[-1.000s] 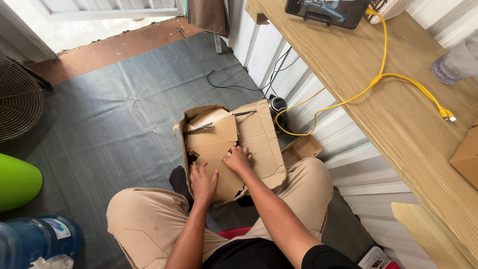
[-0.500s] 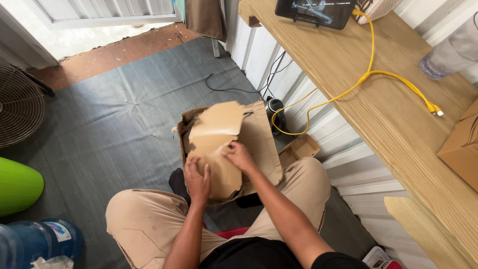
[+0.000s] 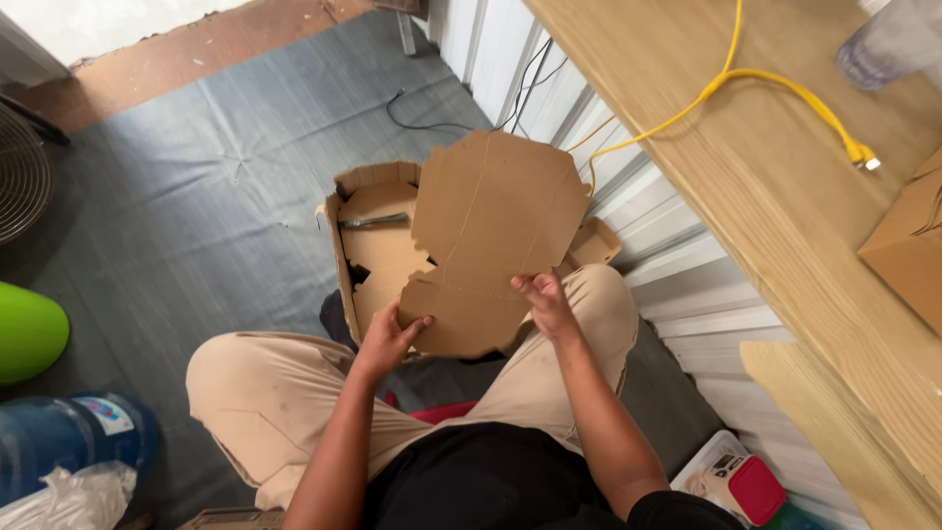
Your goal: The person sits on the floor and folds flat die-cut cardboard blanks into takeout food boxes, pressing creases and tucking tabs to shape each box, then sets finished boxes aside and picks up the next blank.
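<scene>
Both hands lifting flat cardboard sheet [image 3: 496, 236], open box [image 3: 378, 250] beneath, yellow cable [image 3: 726, 83] nearby

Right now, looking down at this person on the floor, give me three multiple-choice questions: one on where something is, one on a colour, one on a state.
1. Where does the open box lie?
A. on the wooden bench
B. on the floor by the knees
C. on the blue water bottle

2. What colour is the cable on the bench?
A. yellow
B. red
C. white

3. How is the flat cardboard sheet being handled?
A. it lies untouched on the floor
B. only one hand grips it
C. both hands hold it up

Answers: 1 B, the box sits on the grey floor in front of the knees. 2 A, the cable running across the bench is bright yellow. 3 C, the left hand and right hand each grip the sheet's lower edge, lifting it over the box.
</scene>
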Action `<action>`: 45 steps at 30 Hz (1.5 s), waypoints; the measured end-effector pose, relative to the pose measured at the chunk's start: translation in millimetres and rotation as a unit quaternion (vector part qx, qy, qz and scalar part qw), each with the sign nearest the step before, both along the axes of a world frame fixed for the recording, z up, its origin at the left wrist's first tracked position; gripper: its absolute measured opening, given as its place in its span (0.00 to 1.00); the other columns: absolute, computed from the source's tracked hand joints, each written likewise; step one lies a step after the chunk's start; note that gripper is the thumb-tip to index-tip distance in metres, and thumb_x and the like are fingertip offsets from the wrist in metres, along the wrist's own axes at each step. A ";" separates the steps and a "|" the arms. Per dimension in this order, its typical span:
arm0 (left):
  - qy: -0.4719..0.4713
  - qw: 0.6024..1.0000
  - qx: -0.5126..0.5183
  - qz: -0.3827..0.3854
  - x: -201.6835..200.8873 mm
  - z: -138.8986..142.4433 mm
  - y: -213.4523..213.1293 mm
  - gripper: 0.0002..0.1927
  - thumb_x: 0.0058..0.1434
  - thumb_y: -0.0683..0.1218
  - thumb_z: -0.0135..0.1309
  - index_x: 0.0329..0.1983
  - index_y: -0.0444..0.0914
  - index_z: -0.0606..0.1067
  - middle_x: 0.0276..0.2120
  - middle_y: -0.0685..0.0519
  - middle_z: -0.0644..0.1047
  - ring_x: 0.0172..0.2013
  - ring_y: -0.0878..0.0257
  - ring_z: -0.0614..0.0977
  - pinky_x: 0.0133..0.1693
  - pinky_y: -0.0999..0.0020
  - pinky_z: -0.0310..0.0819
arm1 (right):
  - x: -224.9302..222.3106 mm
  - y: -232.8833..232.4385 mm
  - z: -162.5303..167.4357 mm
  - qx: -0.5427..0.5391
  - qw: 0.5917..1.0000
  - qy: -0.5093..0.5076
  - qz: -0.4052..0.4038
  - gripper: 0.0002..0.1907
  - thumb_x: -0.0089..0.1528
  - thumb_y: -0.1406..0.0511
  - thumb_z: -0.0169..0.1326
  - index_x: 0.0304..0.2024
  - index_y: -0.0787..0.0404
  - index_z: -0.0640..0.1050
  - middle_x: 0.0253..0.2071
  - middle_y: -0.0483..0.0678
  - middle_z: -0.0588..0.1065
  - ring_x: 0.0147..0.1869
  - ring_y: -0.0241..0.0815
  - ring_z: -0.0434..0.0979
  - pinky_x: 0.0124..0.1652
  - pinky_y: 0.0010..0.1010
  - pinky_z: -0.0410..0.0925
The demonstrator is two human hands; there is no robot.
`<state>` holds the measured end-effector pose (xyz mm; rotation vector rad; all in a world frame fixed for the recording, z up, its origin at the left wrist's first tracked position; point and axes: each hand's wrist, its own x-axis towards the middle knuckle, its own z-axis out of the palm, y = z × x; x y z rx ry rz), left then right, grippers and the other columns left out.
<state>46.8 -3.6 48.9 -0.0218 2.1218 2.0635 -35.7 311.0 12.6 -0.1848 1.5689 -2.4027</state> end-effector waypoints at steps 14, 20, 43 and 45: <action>-0.086 0.988 -0.018 0.124 7.3 -26.4 6.9 0.21 0.67 0.49 0.58 0.56 0.31 0.70 0.45 0.44 0.81 0.44 0.63 0.81 0.45 0.67 0.77 | -22.2 -53.0 46.4 0.081 0.995 -0.001 -0.054 0.36 0.64 0.49 0.59 0.66 0.61 0.65 0.63 0.47 0.71 0.67 0.39 0.69 0.62 0.32 0.65; 0.067 0.960 -0.016 0.272 -3.4 -6.5 -24.3 0.20 0.69 0.45 0.57 0.59 0.29 0.70 0.50 0.43 0.80 0.48 0.59 0.80 0.51 0.64 0.74 | -80.2 -122.5 44.2 -0.029 0.981 -0.189 0.029 0.43 0.68 0.38 0.37 0.66 0.66 0.72 0.57 0.59 0.74 0.57 0.48 0.75 0.59 0.40 0.67; -0.060 0.912 -0.223 0.340 -9.3 31.6 -61.4 0.26 0.63 0.45 0.59 0.64 0.43 0.69 0.53 0.45 0.80 0.53 0.47 0.82 0.52 0.55 0.74 | -35.5 -193.5 6.1 0.647 0.728 0.221 0.056 0.28 0.57 0.71 0.56 0.61 0.63 0.71 0.56 0.55 0.73 0.66 0.57 0.68 0.63 0.48 0.62; -0.056 0.912 -0.223 0.339 -9.1 32.8 -60.6 0.26 0.63 0.45 0.59 0.64 0.43 0.69 0.53 0.45 0.80 0.53 0.47 0.82 0.52 0.55 0.73 | -34.0 -192.2 8.5 0.644 0.730 0.226 0.046 0.26 0.59 0.71 0.56 0.60 0.60 0.73 0.55 0.54 0.73 0.65 0.55 0.69 0.63 0.46 0.63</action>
